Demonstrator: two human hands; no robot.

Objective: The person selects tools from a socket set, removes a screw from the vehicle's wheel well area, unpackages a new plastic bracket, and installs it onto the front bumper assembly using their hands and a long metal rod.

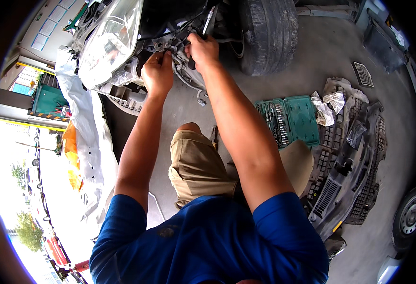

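Observation:
Both my arms reach forward into the opened front of a car, beside its clear headlight (111, 42). My left hand (157, 75) is closed in a pinch at a small metal bracket (159, 45); what its fingertips hold is too small to make out. To its right, my right hand (202, 51) is wrapped round a ratchet (209, 20) with a bright metal shaft and a dark handle, which sticks out below the fist. A loose wiring harness (185, 80) hangs between and below the hands, its connector end dangling above the floor.
A front tire (269, 38) stands right of my hands. On the floor at right lie an open green socket set (302, 120), crumpled white paper (328, 106), a removed bumper with grilles (345, 165) and a small vent grille (362, 75). White sheeting (82, 109) hangs at left.

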